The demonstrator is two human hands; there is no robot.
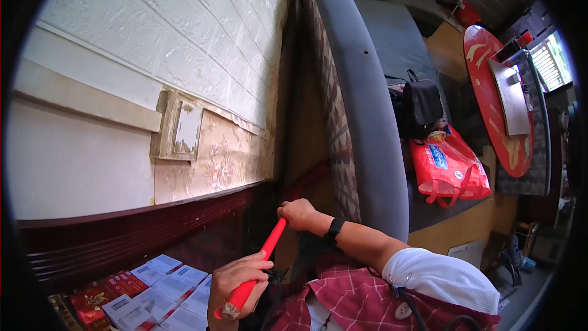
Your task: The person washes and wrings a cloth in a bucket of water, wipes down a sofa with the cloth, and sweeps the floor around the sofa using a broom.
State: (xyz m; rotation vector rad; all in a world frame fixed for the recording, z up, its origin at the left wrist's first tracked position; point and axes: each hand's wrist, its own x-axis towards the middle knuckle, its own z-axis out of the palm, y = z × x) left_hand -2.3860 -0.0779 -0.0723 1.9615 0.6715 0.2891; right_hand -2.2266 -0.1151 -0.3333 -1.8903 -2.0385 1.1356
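A red pole (274, 238) slants from the lower middle of the head view up into the dark gap behind the sofa; its far end is hidden in shadow. My left hand (241, 279) is wrapped round it near its worn butt end. Farther along, my right hand (298, 214), with a dark band at the wrist, grips the same pole. This hand is beside the grey sofa back (373, 104), whose rear side has patterned cloth. Below the left hand lie white boxes (162, 294).
A pale wall (202, 30) with a wooden-framed box (182, 125) rises left of the gap, above a dark red wooden panel (141, 227). Across the sofa sit a black bag (422, 107) and a red carrier bag (450, 165). A red oval tabletop (493, 110) stands beyond.
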